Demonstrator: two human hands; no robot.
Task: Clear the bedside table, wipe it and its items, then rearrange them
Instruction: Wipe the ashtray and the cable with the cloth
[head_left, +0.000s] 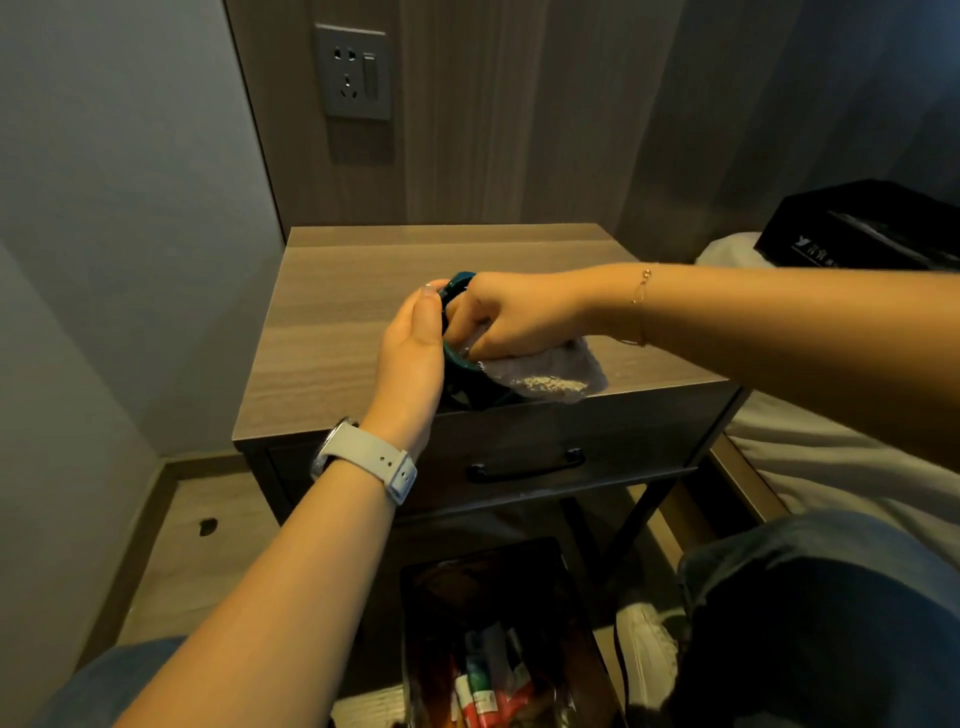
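Teal plastic shows between both hands: a small teal item (458, 291), mostly hidden, so its kind cannot be told, is held just above the front part of the wood-grain tabletop (332, 332). The left hand (415, 353) cups it from the left, its grip curled round the item with the thumb on top. The right hand (511, 312) has its grip clamped on a grey cloth (545, 371), pressing it against the item; the cloth's free end lies on the tabletop near the front edge. A pale watch (363, 460) sits on the left wrist, a thin bracelet (641, 306) on the right. Below, 1 drawer (524, 457) with a dark handle is closed.
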